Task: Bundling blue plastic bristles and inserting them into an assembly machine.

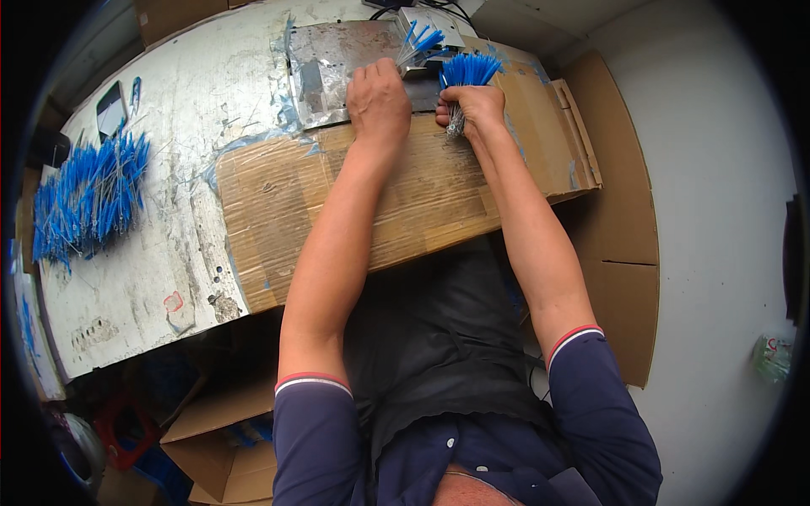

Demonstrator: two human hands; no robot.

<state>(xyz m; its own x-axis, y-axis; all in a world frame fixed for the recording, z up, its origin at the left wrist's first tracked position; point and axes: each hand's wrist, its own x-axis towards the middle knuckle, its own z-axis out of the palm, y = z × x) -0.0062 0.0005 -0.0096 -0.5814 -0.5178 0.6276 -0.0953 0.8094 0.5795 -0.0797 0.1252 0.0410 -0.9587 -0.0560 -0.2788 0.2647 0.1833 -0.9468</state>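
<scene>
My right hand (479, 104) is closed around a thick bundle of small blue brushes (469, 71). Their blue bristle ends point away from me, and the thin wire stems come out below my fingers. My left hand (378, 94) rests over a worn metal plate (325, 63) with its fingers curled down. Whatever those fingertips hold, if anything, is hidden behind the hand. Just beyond it, a smaller loose group of blue brushes (422, 44) fans out beside a metal block (428, 25).
A big heap of blue brushes (93, 198) lies at the left of the white table (181, 219), near a phone (110, 110) and a blue pen-like tool (136, 94). Taped cardboard (278, 207) covers the near edge. Cardboard boxes (224, 451) stand below, and a cardboard sheet (620, 211) leans at right.
</scene>
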